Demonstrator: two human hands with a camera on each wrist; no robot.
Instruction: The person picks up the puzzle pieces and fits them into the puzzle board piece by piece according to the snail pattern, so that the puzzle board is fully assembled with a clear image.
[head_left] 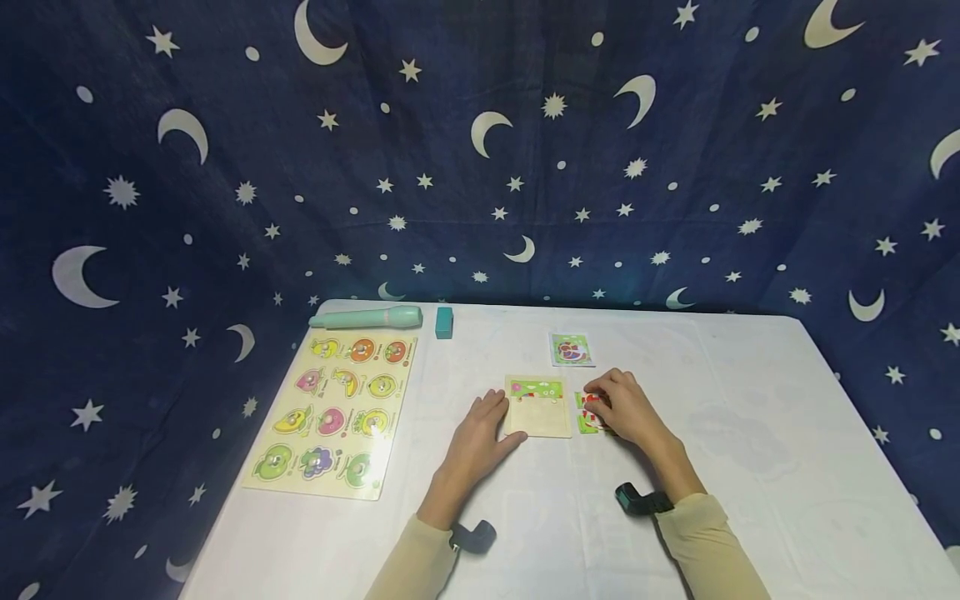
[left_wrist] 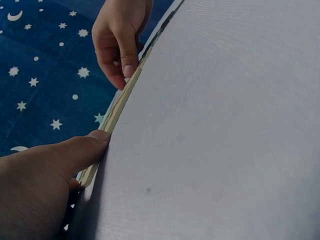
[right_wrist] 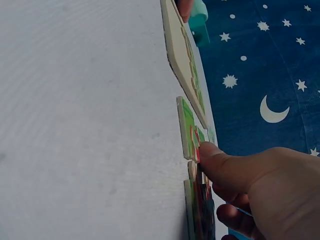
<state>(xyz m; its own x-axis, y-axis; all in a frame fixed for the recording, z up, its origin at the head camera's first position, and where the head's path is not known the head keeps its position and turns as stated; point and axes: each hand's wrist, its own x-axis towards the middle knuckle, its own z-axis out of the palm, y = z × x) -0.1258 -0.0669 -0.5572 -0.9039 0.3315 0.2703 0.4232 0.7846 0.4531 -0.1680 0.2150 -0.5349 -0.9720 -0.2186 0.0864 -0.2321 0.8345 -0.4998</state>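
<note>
A small square wooden puzzle tray lies on the white table, with a green picture strip along its far side. My left hand rests at the tray's near left corner, fingers along the left edge and thumb at the near edge. Just right of the tray lie red and green puzzle pieces. My right hand is over them, pinching at a piece with the fingers bent. In the right wrist view its thumb touches a red part of the pieces; the other fingertips are partly hidden.
Behind the tray lies another small square picture puzzle. To the left is a large fruit puzzle board, with a green pen-shaped thing at its far edge and a teal block nearby. A starry curtain hangs behind the table.
</note>
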